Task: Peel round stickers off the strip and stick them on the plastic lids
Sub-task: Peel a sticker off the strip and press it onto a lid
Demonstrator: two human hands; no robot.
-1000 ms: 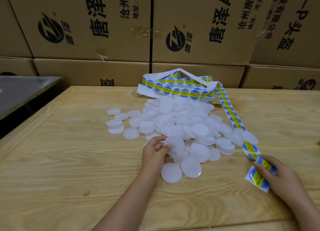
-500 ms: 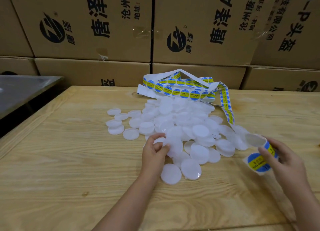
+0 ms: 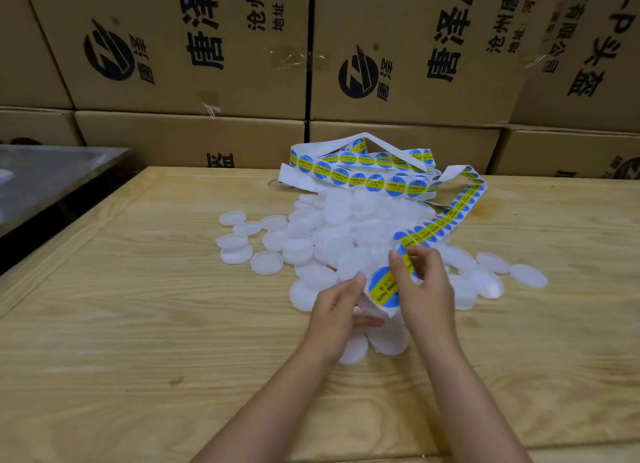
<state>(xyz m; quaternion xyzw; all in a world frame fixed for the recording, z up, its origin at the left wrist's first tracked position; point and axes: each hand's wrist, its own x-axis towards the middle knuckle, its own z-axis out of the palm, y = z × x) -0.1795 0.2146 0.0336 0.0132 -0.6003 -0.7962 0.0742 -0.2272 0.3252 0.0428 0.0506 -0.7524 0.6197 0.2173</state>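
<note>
R hand, pinching strip end, is now brought left to L hand, which appears to grip a lid. End sticker unpeeled; peel likely next.

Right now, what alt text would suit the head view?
A person's right hand pinches the end of a white paper strip of round blue-and-yellow stickers, while the left hand grips what looks like a white round plastic lid beside it. A heap of such lids lies on a pale wooden table before stacked brown cardboard boxes.
</note>
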